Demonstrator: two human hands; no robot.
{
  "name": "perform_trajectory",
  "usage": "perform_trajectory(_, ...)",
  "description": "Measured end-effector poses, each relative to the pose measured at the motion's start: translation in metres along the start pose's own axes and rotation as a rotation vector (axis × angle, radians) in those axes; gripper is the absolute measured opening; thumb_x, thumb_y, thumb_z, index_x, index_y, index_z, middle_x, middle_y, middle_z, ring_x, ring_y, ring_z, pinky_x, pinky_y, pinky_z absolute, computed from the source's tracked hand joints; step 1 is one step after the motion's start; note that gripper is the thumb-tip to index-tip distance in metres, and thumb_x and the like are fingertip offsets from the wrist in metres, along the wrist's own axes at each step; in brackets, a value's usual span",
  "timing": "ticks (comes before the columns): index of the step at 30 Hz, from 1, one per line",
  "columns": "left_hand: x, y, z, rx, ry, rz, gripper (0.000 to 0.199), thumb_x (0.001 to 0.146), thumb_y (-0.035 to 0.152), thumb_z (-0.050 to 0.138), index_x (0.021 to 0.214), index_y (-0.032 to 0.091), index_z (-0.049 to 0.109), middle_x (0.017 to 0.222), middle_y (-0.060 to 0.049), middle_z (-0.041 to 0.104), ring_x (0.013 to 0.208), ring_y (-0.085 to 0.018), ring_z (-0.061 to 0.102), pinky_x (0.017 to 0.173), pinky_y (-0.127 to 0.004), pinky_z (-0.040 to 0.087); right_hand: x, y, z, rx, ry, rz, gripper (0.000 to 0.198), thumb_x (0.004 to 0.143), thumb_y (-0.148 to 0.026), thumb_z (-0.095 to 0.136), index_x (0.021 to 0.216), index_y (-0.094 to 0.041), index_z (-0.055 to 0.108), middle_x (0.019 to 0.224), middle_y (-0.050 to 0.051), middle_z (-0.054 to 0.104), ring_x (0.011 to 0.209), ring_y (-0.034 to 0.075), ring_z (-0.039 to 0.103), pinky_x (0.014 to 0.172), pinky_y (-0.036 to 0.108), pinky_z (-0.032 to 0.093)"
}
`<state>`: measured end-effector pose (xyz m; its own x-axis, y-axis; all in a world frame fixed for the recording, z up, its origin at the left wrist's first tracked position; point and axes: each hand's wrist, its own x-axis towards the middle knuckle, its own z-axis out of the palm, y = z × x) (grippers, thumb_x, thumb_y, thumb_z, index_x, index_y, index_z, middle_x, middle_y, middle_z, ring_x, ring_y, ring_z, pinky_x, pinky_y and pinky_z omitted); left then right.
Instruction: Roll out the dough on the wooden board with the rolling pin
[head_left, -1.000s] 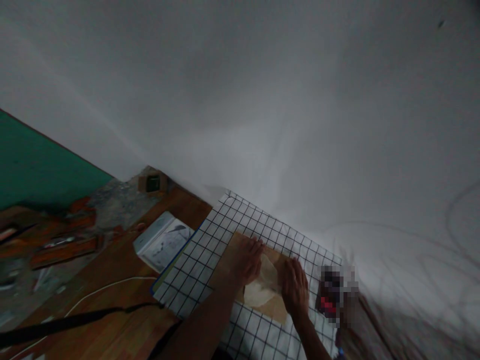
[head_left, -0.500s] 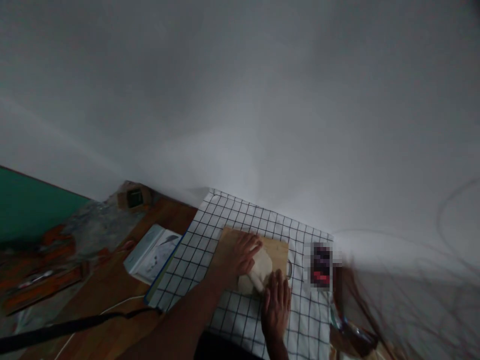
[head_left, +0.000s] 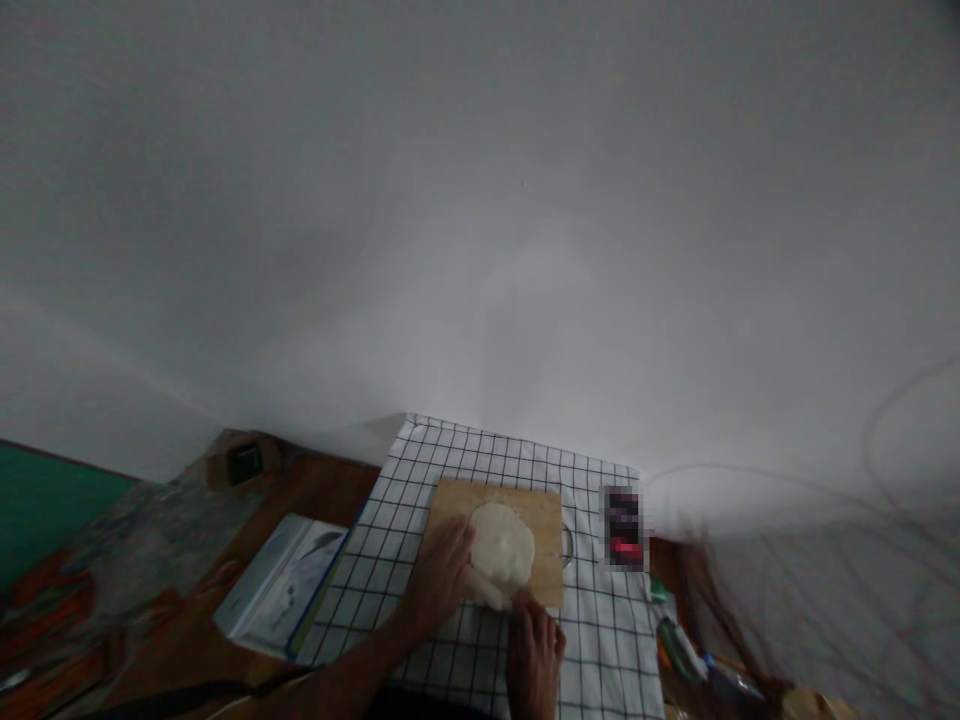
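A flattened round of pale dough [head_left: 504, 542] lies on a wooden board [head_left: 546, 510]. Along the dough's near edge runs a pale, slim rolling pin [head_left: 489, 594], slanting down to the right. My left hand [head_left: 442, 570] is closed over its left end, fingers together beside the dough's left rim. At the other end, my right hand [head_left: 534, 640] has curled fingers gripping the pin near the board's front edge. Both ends of the pin are hidden under the hands.
The board rests on a white checked cloth [head_left: 465, 455]. A metal ring-like edge [head_left: 568, 546] shows right of the board. A pixelated dark-red item [head_left: 624, 528] lies farther right. A flat box [head_left: 281, 580] sits at left, and a pale wall [head_left: 487, 250] rises behind.
The rolling pin and both hands have shifted from across the dough to its near edge, uncovering most of the dough. My right fingers went from stretched to curled. The view has tilted up slightly.
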<state>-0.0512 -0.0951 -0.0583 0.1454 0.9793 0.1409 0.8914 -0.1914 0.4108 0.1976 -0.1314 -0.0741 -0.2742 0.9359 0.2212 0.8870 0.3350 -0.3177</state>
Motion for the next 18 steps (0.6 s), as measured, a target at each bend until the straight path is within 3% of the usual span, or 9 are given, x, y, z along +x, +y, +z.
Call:
perform_trajectory(3,-0.018,-0.004,0.005,-0.098,0.037,-0.083,0.060,0.101,0.028,0.035,0.160,0.026,0.025,0.167,-0.007,0.027,0.154,-0.027,0.024,0.124,-0.053,0.030,0.002,0.009,-0.004,0.000,-0.054,0.011,0.039,0.091,-0.013,0.043,0.118,-0.030,0.066,0.111,0.007,0.071,0.101,0.025,0.065,0.083,0.036,0.046)
perform_trajectory(5,-0.014,-0.005,0.003,-0.155,0.025,-0.146,0.055,0.101,0.027,0.032,0.156,0.027,0.031,0.163,-0.006,0.036,0.151,-0.024,0.032,0.123,-0.048,0.033,-0.003,0.022,-0.008,0.011,-0.071,0.025,0.039,0.089,-0.013,0.044,0.117,-0.030,0.066,0.109,0.007,0.070,0.099,0.024,0.066,0.081,0.034,0.047)
perform_trajectory(10,0.042,0.008,-0.023,-0.076,-0.063,-0.227,0.051,0.091,0.018,0.046,0.141,0.024,0.050,0.152,-0.008,0.050,0.146,-0.025,0.039,0.123,-0.048,0.030,-0.049,0.065,-0.022,0.034,-0.060,0.213,0.030,0.090,-0.023,0.044,0.106,-0.029,0.068,0.098,0.007,0.071,0.093,0.025,0.069,0.076,0.034,0.050)
perform_trajectory(12,0.072,0.017,-0.032,-0.071,-0.206,-0.103,0.053,0.086,0.013,0.054,0.138,0.020,0.053,0.153,-0.012,0.048,0.146,-0.028,0.038,0.122,-0.048,0.029,-0.071,0.080,-0.025,0.044,-0.026,0.305,0.030,0.091,-0.031,0.042,0.104,-0.029,0.069,0.095,0.008,0.071,0.090,0.027,0.070,0.069,0.035,0.051)
perform_trajectory(14,0.099,0.023,-0.035,-0.106,-0.284,-0.002,0.055,0.074,0.014,0.069,0.128,0.022,0.061,0.149,-0.009,0.052,0.139,-0.029,0.046,0.117,-0.045,0.035,-0.085,0.090,-0.027,0.074,0.026,0.362,0.035,0.092,-0.039,0.039,0.101,-0.027,0.070,0.093,0.010,0.072,0.085,0.030,0.071,0.062,0.035,0.052)
perform_trajectory(18,0.138,0.030,-0.031,-0.146,-0.291,0.059,0.070,0.049,0.021,0.090,0.116,0.022,0.067,0.135,-0.008,0.064,0.127,-0.031,0.055,0.109,-0.041,0.041,-0.087,0.096,-0.033,0.186,0.098,0.433,0.042,0.093,-0.045,0.036,0.096,-0.024,0.071,0.088,0.013,0.073,0.083,0.031,0.071,0.066,0.038,0.055)
